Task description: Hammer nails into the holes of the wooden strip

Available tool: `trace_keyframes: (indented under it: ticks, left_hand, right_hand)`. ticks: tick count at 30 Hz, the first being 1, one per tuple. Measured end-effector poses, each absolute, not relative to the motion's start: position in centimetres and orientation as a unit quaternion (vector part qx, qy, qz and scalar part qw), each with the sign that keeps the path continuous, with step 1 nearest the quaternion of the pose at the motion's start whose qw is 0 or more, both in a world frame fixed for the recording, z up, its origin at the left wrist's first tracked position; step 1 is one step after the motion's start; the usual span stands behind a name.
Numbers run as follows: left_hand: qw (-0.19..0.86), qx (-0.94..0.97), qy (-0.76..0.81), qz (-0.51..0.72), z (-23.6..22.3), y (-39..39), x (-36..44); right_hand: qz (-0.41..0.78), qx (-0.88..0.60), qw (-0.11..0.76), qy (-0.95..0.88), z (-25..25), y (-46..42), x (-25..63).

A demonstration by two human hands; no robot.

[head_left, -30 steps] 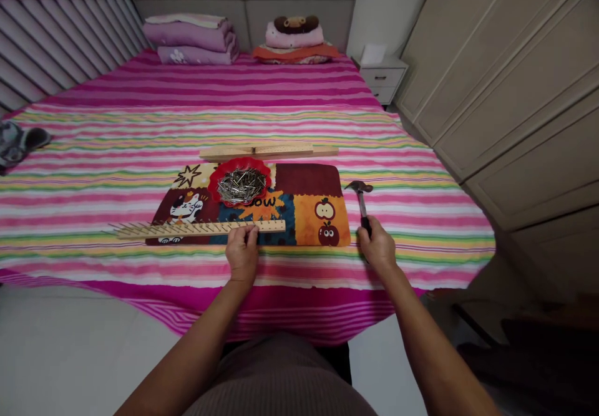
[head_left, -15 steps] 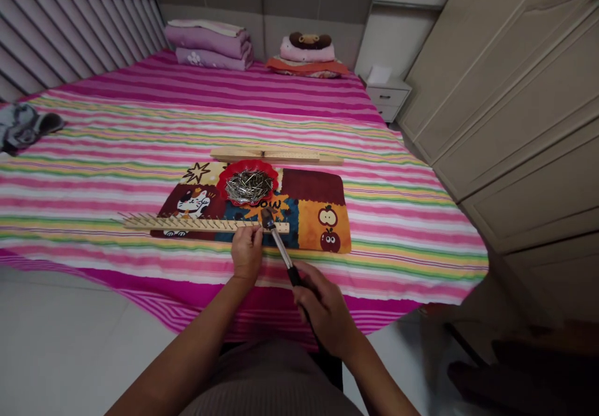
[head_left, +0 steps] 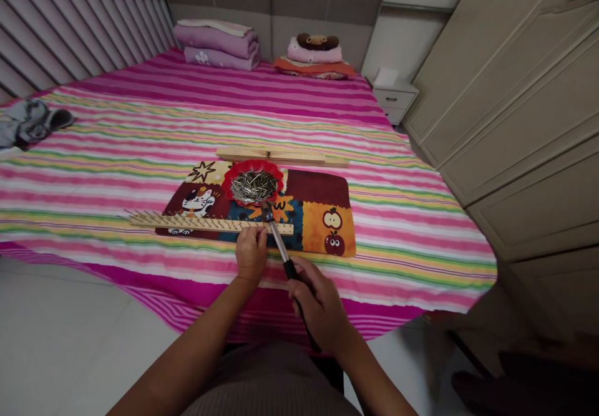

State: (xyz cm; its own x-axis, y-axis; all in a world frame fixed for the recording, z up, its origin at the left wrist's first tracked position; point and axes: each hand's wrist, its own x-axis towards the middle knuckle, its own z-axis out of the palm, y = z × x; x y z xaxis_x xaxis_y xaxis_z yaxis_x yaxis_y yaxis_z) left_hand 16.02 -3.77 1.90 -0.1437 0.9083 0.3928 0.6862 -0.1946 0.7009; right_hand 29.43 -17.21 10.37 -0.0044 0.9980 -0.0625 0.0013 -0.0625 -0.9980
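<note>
A light wooden strip [head_left: 224, 224] lies across the front of a patterned mat [head_left: 322, 185], with many nails standing in rows along its left and middle parts. My left hand [head_left: 251, 255] is closed at the strip's near edge, close to its right end; whether a nail is also between the fingertips I cannot tell. My right hand [head_left: 321, 307] is wrapped round the black handle of a claw hammer [head_left: 279, 241]. The hammer's head is over the strip, just right of my left fingertips. Behind the strip, a red scalloped bowl [head_left: 229, 182] holds a heap of nails [head_left: 255, 186].
More wooden strips [head_left: 281, 156] lie behind the bowl. A striped sheet [head_left: 397, 216] covers the bed. Folded purple bedding [head_left: 219, 45] and a stack of pillows [head_left: 314, 51] are at the headboard. Grey cloth [head_left: 35, 120] lies far left; a wardrobe [head_left: 528, 123] stands right.
My right hand has brought the hammer from beside the mat leftward to over the strip. My left hand stays at the strip. The view has shifted slightly.
</note>
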Motion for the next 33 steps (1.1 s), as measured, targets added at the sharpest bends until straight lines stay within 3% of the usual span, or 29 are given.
trace_keyframes:
  ticks: [3, 10, 16, 22, 28, 33]
  left_hand:
    - [0.124, 0.644, 0.616, 0.437, 1.8, -3.8, 16.0]
    - [0.119, 0.651, 0.607, 0.441, 1.4, -3.6, 15.9]
    - [0.121, 0.652, 0.601, 0.445, 1.0, -3.4, 15.8]
    - [0.099, 0.661, 0.592, 0.449, 0.5, -3.5, 15.8]
    - [0.079, 0.671, 0.587, 0.446, 0.4, -3.9, 15.8]
    - [0.077, 0.679, 0.582, 0.441, 0.6, -4.2, 15.8]
  right_hand:
    - [0.48, -0.501, 0.5, -0.518, 10.1, -17.5, 29.5]
    - [0.546, -0.511, 0.495, -0.444, 10.1, -17.7, 29.6]
    - [0.36, -0.588, 0.524, -0.499, 11.0, -16.9, 33.2]
    - [0.093, -0.79, 0.389, -0.464, 8.4, -12.1, 41.3]
    - [0.075, -0.879, 0.181, -0.435, 5.5, -10.1, 46.5]
    - [0.075, -0.878, 0.131, -0.453, 4.3, -10.2, 46.6]
